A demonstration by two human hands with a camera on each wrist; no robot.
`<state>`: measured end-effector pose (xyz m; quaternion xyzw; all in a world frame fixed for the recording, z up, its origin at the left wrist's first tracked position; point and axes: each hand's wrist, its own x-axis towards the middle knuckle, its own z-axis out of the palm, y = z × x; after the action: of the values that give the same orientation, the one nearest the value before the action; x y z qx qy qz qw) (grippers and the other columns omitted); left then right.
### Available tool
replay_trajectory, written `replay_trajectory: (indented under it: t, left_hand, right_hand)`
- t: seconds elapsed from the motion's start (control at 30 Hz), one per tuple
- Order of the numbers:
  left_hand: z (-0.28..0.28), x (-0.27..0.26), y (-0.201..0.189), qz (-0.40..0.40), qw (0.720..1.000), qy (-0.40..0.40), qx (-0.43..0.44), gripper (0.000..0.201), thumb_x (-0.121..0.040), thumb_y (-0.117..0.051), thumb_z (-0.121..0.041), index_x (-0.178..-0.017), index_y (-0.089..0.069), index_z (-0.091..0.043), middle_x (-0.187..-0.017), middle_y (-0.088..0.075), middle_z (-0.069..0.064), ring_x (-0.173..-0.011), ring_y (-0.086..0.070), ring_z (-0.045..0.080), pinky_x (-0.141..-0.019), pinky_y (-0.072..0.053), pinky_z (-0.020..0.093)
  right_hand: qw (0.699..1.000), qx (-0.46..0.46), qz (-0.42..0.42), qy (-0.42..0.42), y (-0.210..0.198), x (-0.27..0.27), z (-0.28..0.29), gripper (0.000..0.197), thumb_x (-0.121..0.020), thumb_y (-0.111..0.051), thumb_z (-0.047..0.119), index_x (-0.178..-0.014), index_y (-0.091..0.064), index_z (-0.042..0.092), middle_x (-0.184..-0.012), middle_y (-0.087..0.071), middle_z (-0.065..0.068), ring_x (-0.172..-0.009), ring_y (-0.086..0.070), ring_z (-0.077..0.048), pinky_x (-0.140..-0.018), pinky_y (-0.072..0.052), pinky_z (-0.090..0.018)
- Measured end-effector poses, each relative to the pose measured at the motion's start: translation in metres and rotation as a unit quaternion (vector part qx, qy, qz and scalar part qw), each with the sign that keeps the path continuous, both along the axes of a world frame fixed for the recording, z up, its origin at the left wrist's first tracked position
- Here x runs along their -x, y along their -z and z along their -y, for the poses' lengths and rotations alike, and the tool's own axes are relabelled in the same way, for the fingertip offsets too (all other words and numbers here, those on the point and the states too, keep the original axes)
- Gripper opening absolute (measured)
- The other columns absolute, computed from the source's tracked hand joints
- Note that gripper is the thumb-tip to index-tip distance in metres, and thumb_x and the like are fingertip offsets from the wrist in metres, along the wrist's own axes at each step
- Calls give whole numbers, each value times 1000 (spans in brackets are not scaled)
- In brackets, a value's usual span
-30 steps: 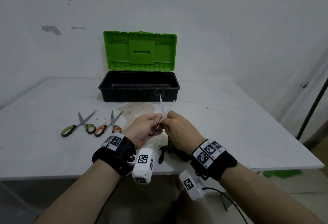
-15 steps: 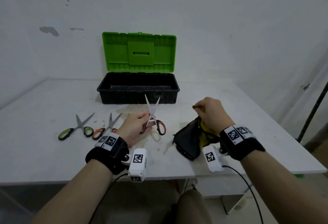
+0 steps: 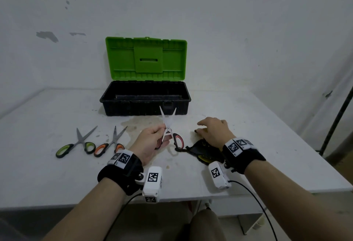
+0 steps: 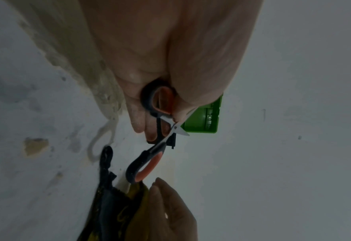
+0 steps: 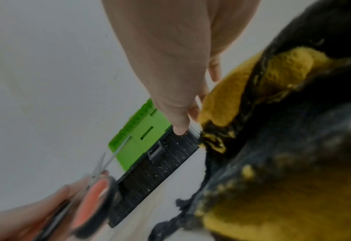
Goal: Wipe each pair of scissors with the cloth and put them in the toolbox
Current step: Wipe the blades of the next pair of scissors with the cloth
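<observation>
My left hand [image 3: 152, 139] grips one loop of the red-handled scissors [image 3: 168, 128], blades spread and pointing up at the toolbox; the other loop [image 4: 147, 164] hangs free. The black and yellow cloth [image 3: 200, 151] lies crumpled on the table to the right of the scissors. On it rests my right hand [image 3: 214, 130] with its fingers stretched out; the right wrist view shows the fingertips [image 5: 179, 128] touching the cloth's yellow edge [image 5: 221, 104]. The black toolbox [image 3: 145, 105] stands behind, its green lid [image 3: 146, 59] upright and its inside dark.
Two more pairs lie on the white table [image 3: 47, 173] at the left: green-handled scissors [image 3: 76, 144] and orange-handled scissors [image 3: 109, 143]. A brownish stain [image 3: 141, 124] marks the table before the toolbox. A dark pole [image 3: 336, 118] stands at the right, beyond the table's edge.
The hands parted from the blades. My right hand carried the cloth to the right, lowered it onto the table and straightened its fingers. My left hand keeps the scissors, blades now spread.
</observation>
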<state>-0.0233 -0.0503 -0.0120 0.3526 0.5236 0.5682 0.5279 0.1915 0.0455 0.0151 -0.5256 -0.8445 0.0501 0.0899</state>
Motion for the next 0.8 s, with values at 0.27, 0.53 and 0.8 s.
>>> replay_trajectory:
  t: [0.27,0.53,0.8]
  left_hand:
    - [-2,-4,-6,84,995,-8,-46,29,-105,-43,-7,-120,-66,-3,-113,-73,16,-106,-71,24,-92,-56,33]
    - [16,16,-15,-30,998,-33,-51,20,-99,-58,-16,-112,-74,-19,-111,-74,5,-103,-69,20,-84,-56,30]
    - [21,17,-25,-34,996,-49,-64,20,-87,-73,-8,-107,-75,-10,-100,-77,10,-89,-74,20,-75,-58,24]
  right_hand:
    - [940,202,-271,-56,-11,36,52,31,-96,-55,43,-88,-70,16,-82,-72,2,-72,-68,-20,-57,-47,-19]
    - [868,248,-427,-47,-12,37,47,22,-97,-60,22,-84,-66,5,-70,-66,-4,-60,-64,-17,-54,-42,-26]
    - [843,222,-488,-30,-15,57,60,23,-95,-62,22,-81,-67,4,-70,-66,-4,-55,-59,-13,-48,-33,-24]
